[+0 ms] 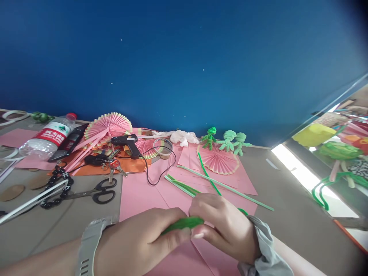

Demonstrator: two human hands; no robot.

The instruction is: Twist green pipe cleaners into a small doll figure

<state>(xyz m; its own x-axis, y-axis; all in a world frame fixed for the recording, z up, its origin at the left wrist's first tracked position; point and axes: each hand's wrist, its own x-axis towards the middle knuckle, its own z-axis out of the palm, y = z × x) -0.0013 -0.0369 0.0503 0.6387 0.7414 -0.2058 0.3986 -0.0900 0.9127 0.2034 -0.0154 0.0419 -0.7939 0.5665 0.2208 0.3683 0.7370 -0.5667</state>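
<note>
Between my two hands is a bundle of dark green pipe cleaner [184, 225], held low over pink paper [140, 199]. My left hand [143, 237], with a grey watch band at its wrist, pinches one end between thumb and fingers. At the other end, the fingers and thumb of my right hand [220, 226] close on it; a grey scrunchie circles that wrist. Loose light green pipe cleaners [230, 188] and a bright green pipe cleaner [205, 168] lie just beyond my hands. Three small twisted green figures [227, 142] stand near the blue wall.
Left of the paper lie black scissors [100, 193], keys [115, 165], a beaded strand [56, 191] and a water bottle [51, 136] on its side. A glue gun [129, 143] with a looping cord rests by pink folded fans [107, 126]. A blue wall [184, 69] bounds the back.
</note>
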